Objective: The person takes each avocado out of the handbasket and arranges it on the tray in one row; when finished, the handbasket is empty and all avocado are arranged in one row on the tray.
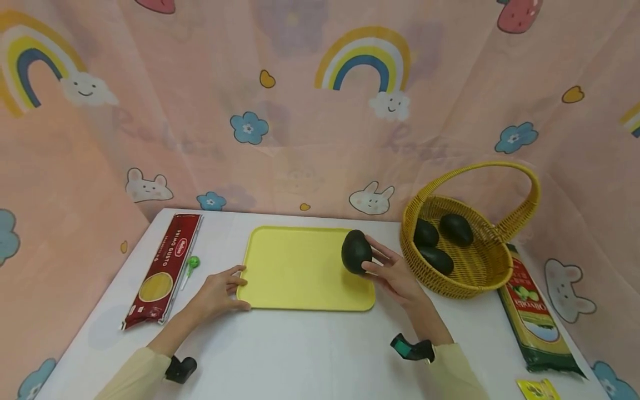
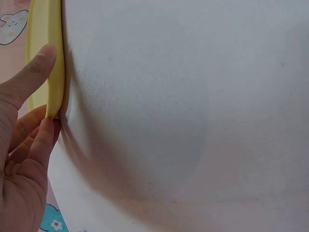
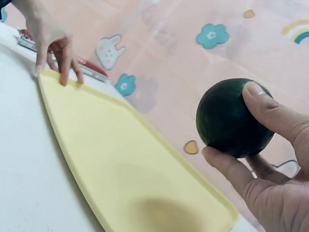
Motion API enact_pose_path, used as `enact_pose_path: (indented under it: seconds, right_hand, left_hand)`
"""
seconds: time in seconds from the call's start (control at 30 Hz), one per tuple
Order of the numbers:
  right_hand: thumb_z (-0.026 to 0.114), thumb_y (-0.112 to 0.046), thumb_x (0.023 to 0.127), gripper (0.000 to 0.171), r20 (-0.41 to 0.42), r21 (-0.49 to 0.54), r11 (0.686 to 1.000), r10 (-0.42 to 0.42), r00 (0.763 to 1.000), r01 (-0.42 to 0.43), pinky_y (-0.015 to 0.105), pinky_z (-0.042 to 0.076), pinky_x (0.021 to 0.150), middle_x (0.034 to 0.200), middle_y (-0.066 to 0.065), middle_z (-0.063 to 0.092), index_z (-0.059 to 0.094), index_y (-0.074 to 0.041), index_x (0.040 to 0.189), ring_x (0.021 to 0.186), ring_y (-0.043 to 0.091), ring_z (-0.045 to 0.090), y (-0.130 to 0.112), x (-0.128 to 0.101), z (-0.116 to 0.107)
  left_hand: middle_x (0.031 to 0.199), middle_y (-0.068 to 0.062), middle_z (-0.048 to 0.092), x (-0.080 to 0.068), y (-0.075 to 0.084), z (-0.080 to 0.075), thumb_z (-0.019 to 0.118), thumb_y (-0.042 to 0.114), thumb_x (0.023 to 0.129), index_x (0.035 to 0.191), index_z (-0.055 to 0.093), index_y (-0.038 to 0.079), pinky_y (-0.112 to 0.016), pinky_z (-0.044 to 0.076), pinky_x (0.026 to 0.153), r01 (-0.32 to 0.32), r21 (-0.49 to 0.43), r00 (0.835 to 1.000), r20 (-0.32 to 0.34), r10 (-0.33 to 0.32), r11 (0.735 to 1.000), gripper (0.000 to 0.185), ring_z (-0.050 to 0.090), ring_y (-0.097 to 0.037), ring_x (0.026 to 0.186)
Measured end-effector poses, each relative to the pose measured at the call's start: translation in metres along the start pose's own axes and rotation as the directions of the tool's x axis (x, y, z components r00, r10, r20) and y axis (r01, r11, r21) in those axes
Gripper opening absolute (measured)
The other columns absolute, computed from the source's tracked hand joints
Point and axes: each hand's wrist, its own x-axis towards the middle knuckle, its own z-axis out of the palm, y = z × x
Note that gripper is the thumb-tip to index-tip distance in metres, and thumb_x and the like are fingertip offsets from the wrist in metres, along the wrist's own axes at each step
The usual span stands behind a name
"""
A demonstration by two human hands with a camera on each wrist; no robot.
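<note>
A yellow tray (image 1: pixel 300 266) lies flat on the white table. My left hand (image 1: pixel 220 291) pinches its front left corner. In the left wrist view the thumb lies on the tray rim (image 2: pixel 46 29) and the fingers (image 2: pixel 46 133) curl under it. My right hand (image 1: pixel 395 272) grips a dark green avocado (image 1: pixel 356 251) between thumb and fingers over the tray's right side. From the right wrist, the avocado (image 3: pixel 222 111) hangs a little above the tray (image 3: pixel 120 164), with its shadow on the tray below. The left hand (image 3: pixel 53 43) shows at the tray's far corner.
A yellow wicker basket (image 1: pixel 480 272) with a handle stands right of the tray and holds three more avocados (image 1: pixel 440 241). A red pasta packet (image 1: pixel 165 269) and a green lollipop (image 1: pixel 192 262) lie at the left. A green packet (image 1: pixel 535 311) lies at the right edge. Pink cloth walls surround the table.
</note>
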Motion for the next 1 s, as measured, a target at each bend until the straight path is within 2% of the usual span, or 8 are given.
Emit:
enact_pose_path:
  seconds: [0.1,0.33,0.6,0.87,1.0]
  right_hand:
    - [0.06,0.009,0.089,0.067,0.006,-0.002,1.0,-0.019,1.0,0.019,0.037,0.055,0.088,0.148,0.021,0.025,0.038,-0.014,0.148,0.113,0.024,0.057,0.01,0.013,0.009]
    - [0.058,0.013,0.088,0.062,0.01,0.004,0.998,-0.06,0.998,0.06,0.031,0.058,0.081,0.141,0.02,0.037,0.045,-0.012,0.144,0.106,0.023,0.063,0.034,0.041,0.028]
    - [0.06,0.012,0.088,0.064,0.017,-0.03,0.998,-0.06,0.998,0.06,0.034,0.057,0.084,0.141,0.022,0.041,0.04,-0.008,0.146,0.111,0.022,0.058,0.063,0.074,0.05]
    - [0.059,0.013,0.088,0.061,0.0,-0.041,0.998,-0.039,0.999,0.039,0.038,0.055,0.087,0.142,0.021,0.042,0.045,-0.009,0.143,0.12,0.031,0.054,0.075,0.103,0.081]
    - [0.062,0.009,0.088,0.059,-0.001,-0.073,0.996,-0.048,0.999,0.048,0.039,0.056,0.087,0.14,0.021,0.046,0.047,-0.01,0.142,0.119,0.031,0.055,0.079,0.117,0.097]
  left_hand:
    - [0.143,-0.015,0.046,0.001,0.0,0.0,0.089,0.019,0.066,0.113,0.067,-0.003,-0.035,0.052,0.094,0.012,-0.014,1.0,0.003,-0.012,1.0,0.057,0.058,-0.033,0.117]
    - [0.145,-0.014,0.045,0.001,-0.003,0.0,0.089,0.019,0.065,0.114,0.066,-0.002,-0.035,0.051,0.094,0.041,-0.04,0.999,0.008,-0.041,0.998,0.058,0.057,-0.033,0.118]
    - [0.145,-0.013,0.045,0.001,-0.005,0.002,0.089,0.017,0.064,0.113,0.067,-0.002,-0.031,0.051,0.094,0.039,-0.07,0.999,-0.004,-0.039,0.997,0.057,0.056,-0.031,0.119]
    - [0.144,-0.011,0.047,-0.001,-0.006,0.005,0.089,0.019,0.064,0.112,0.068,0.001,-0.033,0.051,0.095,0.037,-0.066,0.999,-0.005,-0.037,0.997,0.055,0.057,-0.03,0.119]
    - [0.143,-0.011,0.047,-0.001,-0.004,0.003,0.089,0.02,0.065,0.113,0.068,0.001,-0.035,0.051,0.095,0.019,-0.052,1.0,-0.005,-0.019,0.998,0.055,0.057,-0.03,0.119]
